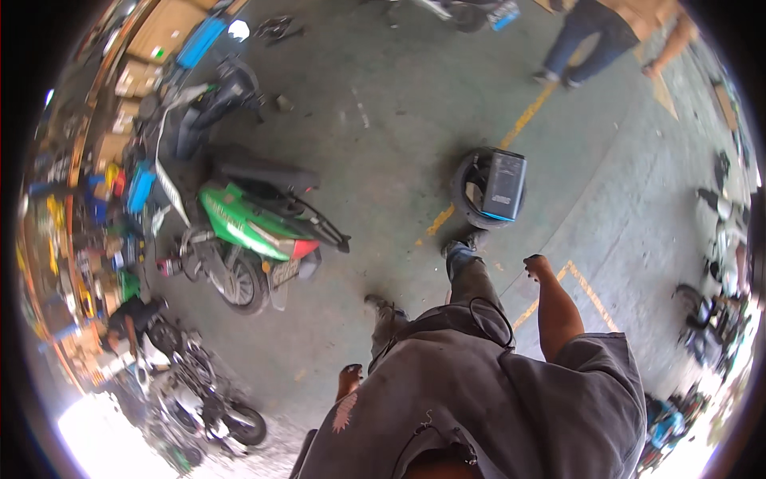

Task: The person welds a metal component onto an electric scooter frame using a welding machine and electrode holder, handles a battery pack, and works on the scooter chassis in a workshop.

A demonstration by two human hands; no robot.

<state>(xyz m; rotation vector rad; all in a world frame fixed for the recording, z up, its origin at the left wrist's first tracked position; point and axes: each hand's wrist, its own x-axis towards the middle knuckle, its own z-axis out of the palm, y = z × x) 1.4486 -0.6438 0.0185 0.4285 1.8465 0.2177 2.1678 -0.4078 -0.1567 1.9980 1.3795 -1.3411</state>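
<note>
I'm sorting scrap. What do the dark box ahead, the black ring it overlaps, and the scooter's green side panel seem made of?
Dark box: hard plastic or coated metal, smooth satin; its flat face has a soft sheen. Black ring: likely matt rubber, from its dull, thick, tyre-like rim. Green side panel: probably painted or coloured plastic, fairly glossy, judging by its smooth moulded curves.

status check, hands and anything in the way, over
Left hand and right hand: nothing visibly held. Dark box apparently on black ring, just ahead of a shoe. Green scooter off left.

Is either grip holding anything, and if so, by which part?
Nothing appears to be held in either the left grip or the right grip.
</note>
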